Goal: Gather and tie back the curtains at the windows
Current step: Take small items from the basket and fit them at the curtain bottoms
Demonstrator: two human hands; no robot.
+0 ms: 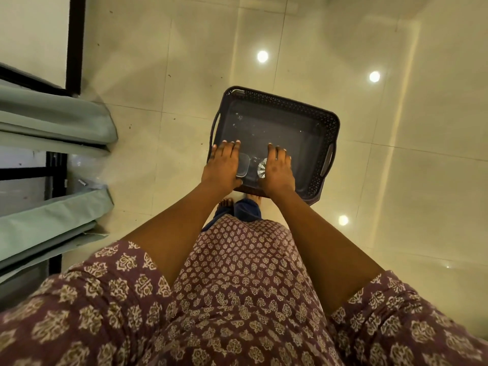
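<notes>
The curtains hang at the left edge of the scene, pale green folds reaching down to the tiled floor beside a black window frame; a second bunch of folds sits nearer along the same side. Neither hand touches them.

Both hands are well to the right of the fabric, over a dark plastic tray with a perforated rim and side handles, which lies on the floor just beyond the person's bare feet. The left hand rests at the tray's near-left rim, fingers extended and close together. The right hand lies flat inside the near edge, fingers slightly spread. Between them are what may be a clear lidded container and a ribbed glass piece, though glare blurs them. A patterned purple garment fills the near foreground.
</notes>
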